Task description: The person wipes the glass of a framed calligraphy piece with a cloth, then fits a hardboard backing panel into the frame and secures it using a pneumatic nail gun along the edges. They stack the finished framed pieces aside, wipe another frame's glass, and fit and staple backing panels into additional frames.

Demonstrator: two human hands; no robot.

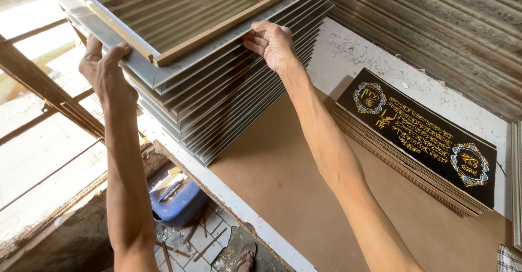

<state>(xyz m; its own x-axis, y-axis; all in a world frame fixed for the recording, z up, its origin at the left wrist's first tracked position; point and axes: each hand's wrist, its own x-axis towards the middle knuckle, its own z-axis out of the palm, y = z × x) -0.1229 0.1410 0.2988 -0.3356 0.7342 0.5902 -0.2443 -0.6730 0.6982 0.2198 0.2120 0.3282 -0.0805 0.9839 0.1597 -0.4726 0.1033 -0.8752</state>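
Note:
A tall stack of empty picture frames (234, 87), silver-grey outside with wooden inner edges, stands on the brown board table (283, 185). My left hand (106, 70) grips the near left edge of the top frame (163, 54). My right hand (272, 43) grips the same frame's right edge, fingers curled over the rim. The top frame sits slightly askew above the stack. To the right lies a pile of flat boards topped by a black panel (421, 136) with gold ornamental script and two round emblems.
A ribbed metal shutter (435, 22) rises behind the table. Below the table's left edge I see a blue container (176, 196), a tiled floor with wood scraps and a sandalled foot (246, 257). Wooden beams (49, 92) cross at the left.

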